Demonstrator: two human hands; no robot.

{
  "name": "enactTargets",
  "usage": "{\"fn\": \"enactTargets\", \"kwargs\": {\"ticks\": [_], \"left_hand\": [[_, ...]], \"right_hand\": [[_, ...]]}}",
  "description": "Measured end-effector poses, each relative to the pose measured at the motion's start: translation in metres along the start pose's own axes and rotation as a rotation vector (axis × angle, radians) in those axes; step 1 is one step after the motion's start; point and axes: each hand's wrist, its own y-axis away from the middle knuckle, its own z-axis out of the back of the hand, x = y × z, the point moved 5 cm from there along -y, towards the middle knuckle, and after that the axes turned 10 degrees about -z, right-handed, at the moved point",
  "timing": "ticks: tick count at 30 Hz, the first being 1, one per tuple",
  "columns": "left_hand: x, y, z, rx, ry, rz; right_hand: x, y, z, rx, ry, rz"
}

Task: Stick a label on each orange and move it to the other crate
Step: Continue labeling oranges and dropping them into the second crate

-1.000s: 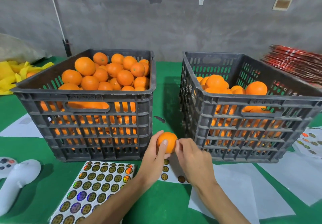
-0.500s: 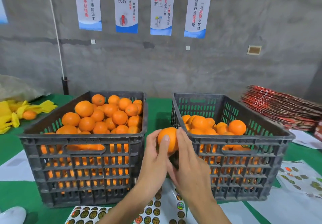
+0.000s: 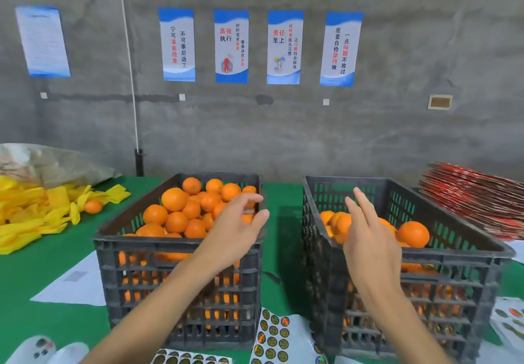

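Leftmost, the left crate [image 3: 181, 253] on the green worktop [image 3: 42, 276] is heaped with smooth, bright oranges [image 3: 181, 213]. Above its near right corner hovers the left hand [image 3: 235, 233], fingers loosely spread, holding nothing. Right of that crate, the right hand [image 3: 368, 239], fingers straight and apart, hangs over the right crate [image 3: 419, 273], whose oranges [image 3: 412, 233] lie lower. Label sheets [image 3: 273, 335] lie before both crates.

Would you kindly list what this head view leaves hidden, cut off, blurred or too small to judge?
- Left hand: its fingertips are motion-blurred over the left dark plastic crate, so contact with an orange is unclear.
- Right hand: it hides the oranges behind it in the right dark plastic crate.
- Round sticker sheets: cut off by the bottom edge.
- Labels on oranges: too small to make out.
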Motion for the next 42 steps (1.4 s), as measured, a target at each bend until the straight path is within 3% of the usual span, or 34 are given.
{"fn": "enactTargets", "kwargs": {"ticks": [4, 9, 14, 17, 22, 27, 30, 32, 34, 38, 42], "left_hand": [[0.036, -0.002, 0.030, 0.092, -0.235, 0.111], [0.082, -0.015, 0.053, 0.546, -0.444, 0.467], [0.095, -0.024, 0.034, 1.058, -0.358, 0.802], [0.106, -0.037, 0.022, 1.166, -0.624, 0.785], [0.132, -0.050, 0.009, 1.074, -0.895, 0.771], [0.122, -0.049, 0.011, 1.010, -0.836, 0.640], [0.096, -0.058, 0.017, 0.631, -0.653, 0.423], [0.067, -0.055, 0.023, 0.303, -0.460, 0.231], [0.037, -0.043, 0.019, 0.072, -0.237, 0.076], [-0.012, 0.006, -0.013, -0.032, -0.116, -0.281], [-0.015, 0.053, -0.048, -0.003, -0.126, -0.413]], "right_hand": [[0.042, 0.010, -0.016, -0.022, -0.084, 0.108], [0.090, 0.025, -0.041, 0.064, -0.184, 0.126], [0.104, 0.034, -0.063, 0.159, -0.274, 0.034], [0.100, 0.035, -0.068, 0.169, -0.330, -0.023], [0.085, 0.038, -0.070, 0.197, -0.381, -0.051], [0.074, 0.040, -0.068, 0.214, -0.419, -0.071], [0.077, 0.039, -0.064, 0.238, -0.469, -0.042], [0.081, 0.035, -0.059, 0.242, -0.506, -0.037], [0.083, 0.033, -0.050, 0.210, -0.542, -0.046], [0.070, 0.043, -0.030, 0.142, -0.690, -0.104], [0.037, 0.081, -0.024, 0.143, -0.773, -0.103]]}}
